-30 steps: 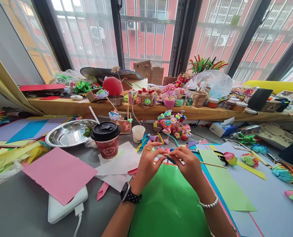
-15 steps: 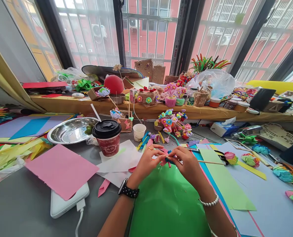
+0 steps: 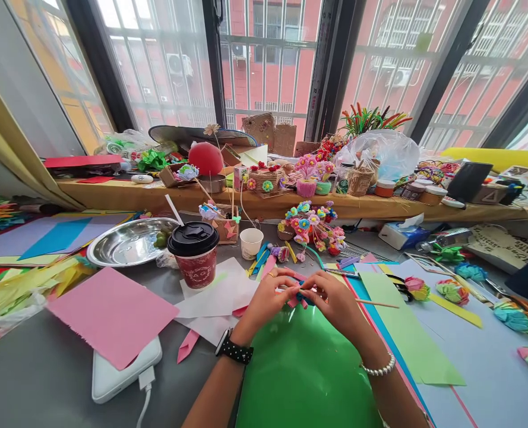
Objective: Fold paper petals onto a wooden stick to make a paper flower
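Observation:
Between my two hands is a small pink and blue folded-paper flower (image 3: 307,301), partly hidden by the fingers. My left hand (image 3: 266,300) pinches it from the left, thumb and fingertips together. From the right, my right hand (image 3: 337,300) closes its fingertips on the same piece. A thin wooden stick (image 3: 382,304) sticks out to the right past my right hand; whether it joins the flower is hidden. Both hands are just above the far end of a shiny green mat (image 3: 308,368).
A lidded red cup (image 3: 195,270) with a straw stands left, near a metal plate (image 3: 112,255). Pink paper (image 3: 116,315) covers part of a white power bank (image 3: 107,386). Crocheted flowers (image 3: 312,223) stand ahead. Green paper (image 3: 406,333) and paper blooms (image 3: 452,290) lie right.
The hands stay together on the paper flower, with slight finger shifts. The stick's visible end has drawn in a little toward my right hand. The view has tilted slightly.

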A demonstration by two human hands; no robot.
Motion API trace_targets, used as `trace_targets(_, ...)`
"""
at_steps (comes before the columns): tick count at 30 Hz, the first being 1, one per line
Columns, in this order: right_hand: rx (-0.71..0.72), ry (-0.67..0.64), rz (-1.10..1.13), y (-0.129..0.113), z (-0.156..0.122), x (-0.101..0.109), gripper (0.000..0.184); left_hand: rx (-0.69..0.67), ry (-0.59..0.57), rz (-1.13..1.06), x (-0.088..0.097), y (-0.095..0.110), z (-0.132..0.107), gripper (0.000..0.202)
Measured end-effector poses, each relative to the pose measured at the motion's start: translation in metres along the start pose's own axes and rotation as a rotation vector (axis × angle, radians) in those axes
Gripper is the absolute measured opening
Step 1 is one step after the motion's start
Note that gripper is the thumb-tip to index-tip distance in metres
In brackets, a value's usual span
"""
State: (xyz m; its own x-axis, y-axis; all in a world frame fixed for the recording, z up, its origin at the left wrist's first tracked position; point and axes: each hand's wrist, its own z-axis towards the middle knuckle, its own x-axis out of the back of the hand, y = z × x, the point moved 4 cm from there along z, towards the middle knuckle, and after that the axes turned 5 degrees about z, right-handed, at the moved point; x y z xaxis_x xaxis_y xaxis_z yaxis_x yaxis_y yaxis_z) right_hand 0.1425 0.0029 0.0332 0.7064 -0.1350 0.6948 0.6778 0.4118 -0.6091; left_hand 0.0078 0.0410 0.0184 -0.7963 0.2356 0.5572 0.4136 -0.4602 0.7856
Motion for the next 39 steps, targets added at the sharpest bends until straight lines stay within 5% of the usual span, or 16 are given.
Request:
trace_targets(9,-0.159,0.045,0.073,0.014,0.003,0.002,0.028,-0.173,0.104,0.104,-0.003,0.010,-0.003,0.011)
trace_targets(20,-0.286,-0.089,0.245,0.022,-0.002,0.001,0.029,-0.251,0.103,0.166,-0.006,0.017,-0.007,0.009)
trace_targets(31,-0.292,-0.197,0.368,0.023,-0.003,0.003,0.029,-0.276,0.120,0.177,-0.004,0.022,-0.008,0.008)
trace_targets(39,-0.251,-0.130,0.346,0.022,-0.002,0.008,0.023,-0.287,0.151,0.184,-0.002,0.028,-0.009,0.007)
